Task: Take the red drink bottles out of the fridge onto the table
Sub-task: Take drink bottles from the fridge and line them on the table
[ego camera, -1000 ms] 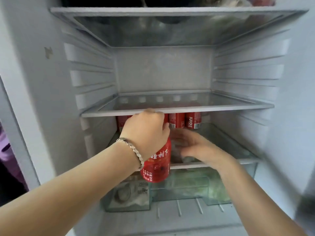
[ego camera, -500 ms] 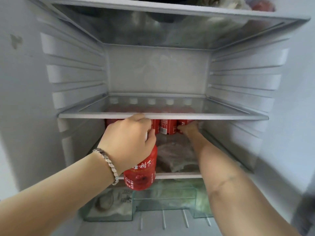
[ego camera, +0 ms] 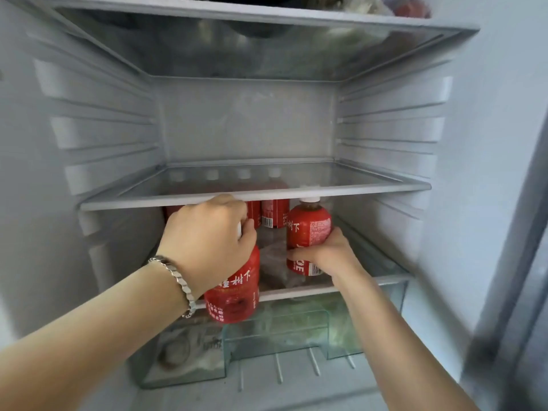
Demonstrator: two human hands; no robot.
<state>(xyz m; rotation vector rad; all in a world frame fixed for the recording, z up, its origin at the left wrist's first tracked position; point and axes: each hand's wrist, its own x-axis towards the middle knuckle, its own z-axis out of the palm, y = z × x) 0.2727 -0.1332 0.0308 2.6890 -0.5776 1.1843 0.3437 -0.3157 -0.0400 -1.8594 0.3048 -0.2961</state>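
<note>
I look into an open fridge. My left hand [ego camera: 207,241], with a silver bracelet on its wrist, grips the top of a red drink bottle [ego camera: 232,295] at the front edge of the lower glass shelf [ego camera: 299,292]. My right hand [ego camera: 327,252] grips a second red bottle [ego camera: 308,229] with a white cap around its lower body, above the middle of that shelf. More red bottles [ego camera: 274,213] stand in a row at the back of the shelf, partly hidden by my left hand and the shelf above.
A bare glass shelf [ego camera: 255,195] hangs just above my hands. A clear crisper drawer [ego camera: 275,336] with greens and wrapped food sits below. The top shelf [ego camera: 252,17] carries dark containers and bags. The fridge's door frame [ego camera: 510,262] runs down the right.
My right hand took a bottle from the back row and drew it forward. My left hand kept its bottle at the shelf's front edge. The view shifted slightly.
</note>
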